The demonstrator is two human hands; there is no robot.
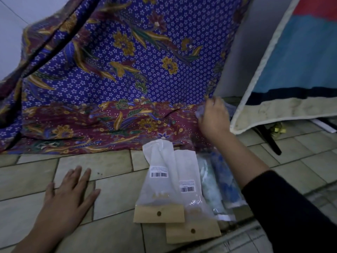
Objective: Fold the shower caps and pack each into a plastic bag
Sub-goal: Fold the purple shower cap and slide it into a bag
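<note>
One cap [199, 113], half-hidden in right hand [213, 118]

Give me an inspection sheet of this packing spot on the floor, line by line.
Surface: tiled floor, dimly lit.
Job's things: two plastic bags with cardboard headers and barcode labels, overlapping; beside them two filled bags, one with pale blue and one with blue contents.
Clutter: dark rod and yellow scrap on the floor, right.
Hands: left hand flat on the floor, fingers straight; right hand grips a loose shower cap at the cloth's edge.
Cables: nothing seen for sure.
Surroundings: batik cloth draped behind; padded mat leaning, right.
</note>
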